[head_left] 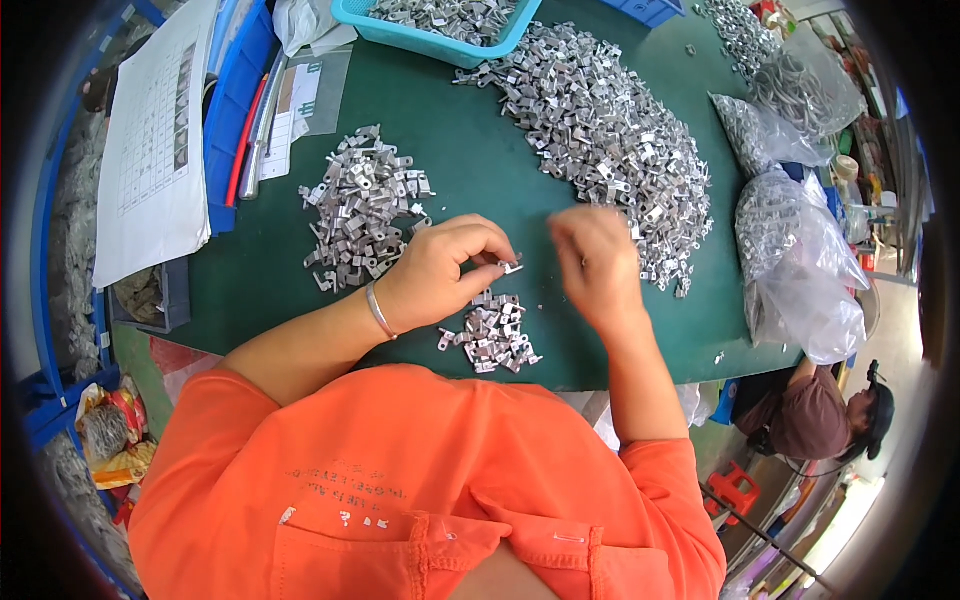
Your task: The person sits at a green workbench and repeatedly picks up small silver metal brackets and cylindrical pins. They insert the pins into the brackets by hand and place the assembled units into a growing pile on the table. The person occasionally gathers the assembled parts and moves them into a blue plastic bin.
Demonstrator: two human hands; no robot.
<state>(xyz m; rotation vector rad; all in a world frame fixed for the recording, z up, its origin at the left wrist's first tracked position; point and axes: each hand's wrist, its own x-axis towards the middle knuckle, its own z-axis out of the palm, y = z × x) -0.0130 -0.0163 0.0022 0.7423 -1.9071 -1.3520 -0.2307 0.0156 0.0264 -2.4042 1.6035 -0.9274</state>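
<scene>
My left hand [440, 270], a metal bangle [380, 310] at its wrist, is closed in a pinch on a small silver metal bracket [511, 267]. My right hand [600, 262] is at the left edge of a large heap of similar brackets [625, 120]. Its fingers are curled and smeared by motion, so what they hold, if anything, cannot be made out. Below my left hand, close to my body, lies a small pile of brackets [492, 335]. A medium pile of them [362, 200] spreads just left of and beyond that hand.
A turquoise basket [440, 47] of metal parts stands at the far side of the green table [475, 150]. Clear plastic bags [800, 265] of parts line the right edge. A blue bin [237, 100] and a paper sheet [160, 140] are at left. Another person [815, 415] is beyond the right edge.
</scene>
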